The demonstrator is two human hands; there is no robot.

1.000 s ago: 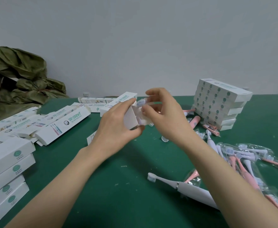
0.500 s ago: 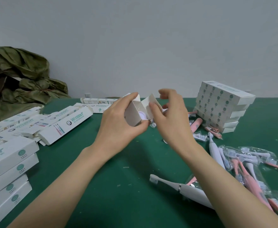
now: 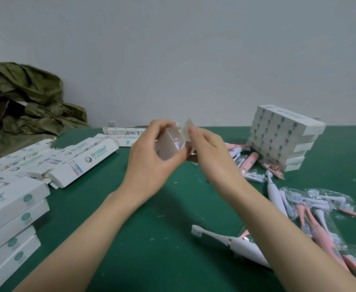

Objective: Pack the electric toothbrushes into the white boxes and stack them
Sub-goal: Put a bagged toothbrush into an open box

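Grey wall (image 3: 172, 49) is seen behind, and a green table (image 3: 172, 239) is spread across the whole foreground. Closed boxes (image 3: 8, 218) are piled at the left edge, a second stack (image 3: 282, 135) is built up at the far right, and open-ended boxes (image 3: 84, 157) are strewn between the left pile and the hands. Bagged toothbrushes (image 3: 312, 213) are heaped at the right, and one white toothbrush (image 3: 231, 243) is laid bare beside the right forearm.

Now to the middle. The held box (image 3: 166, 144) is kept up off the table, its long axis pointed away toward the wall and its open end turned back toward the person. It is wrapped by the left hand (image 3: 149, 163), fingers curled over the top and thumb at the near lower edge. The end flap (image 3: 186, 127) is pinched by the right hand (image 3: 210, 157) between thumb and forefinger, and is stood up and outward, just right of the opening. A lilac glimpse (image 3: 178, 144) is caught in the mouth of the box. A toothbrush end is judged likely, though that cannot be told for sure.

Everything is decided by that flap. It lies up and to the right of the opening, on the right hand's side, so a fold leftward and down across the mouth is called for, with the left hand needed only as a brace.
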